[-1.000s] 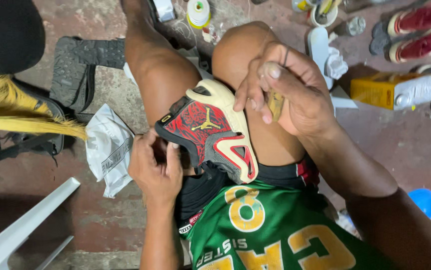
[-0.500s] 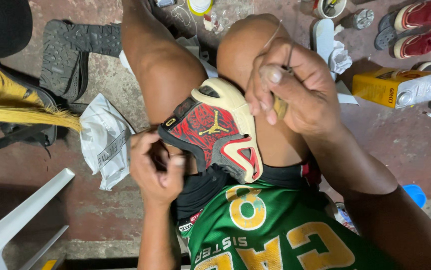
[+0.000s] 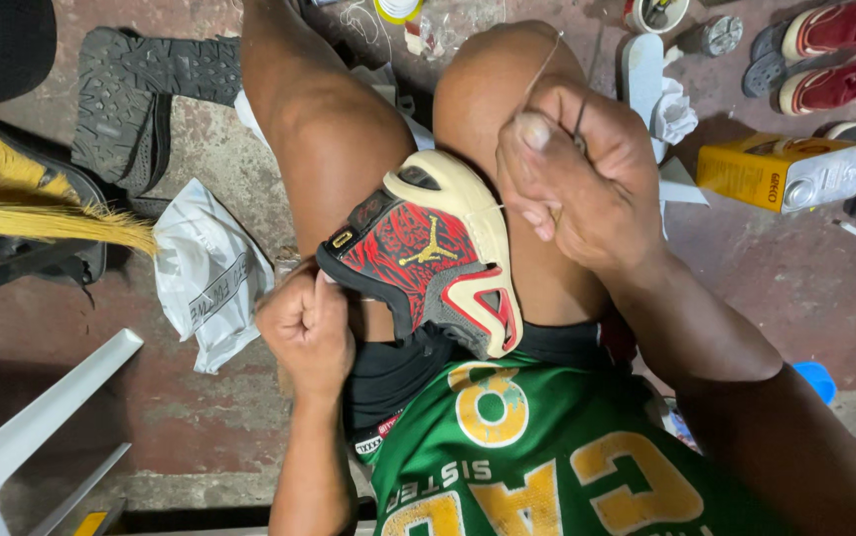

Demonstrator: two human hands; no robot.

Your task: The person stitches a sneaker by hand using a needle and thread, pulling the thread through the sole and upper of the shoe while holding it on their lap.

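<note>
Partly hidden, left hand (image 3: 306,333) fingers clench the sneaker (image 3: 428,258); right hand (image 3: 577,179) fingers pinch thread (image 3: 543,67), tool obscured

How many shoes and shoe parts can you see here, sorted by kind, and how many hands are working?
Red-and-cream sneaker clamped between the knees: 1
Red sneakers with white soles on the floor: 2
Loose black treaded soles on the floor: 2
Hands: 2, the left hand at the sneaker's collar, the right hand pulling thread
Total: 7
</note>
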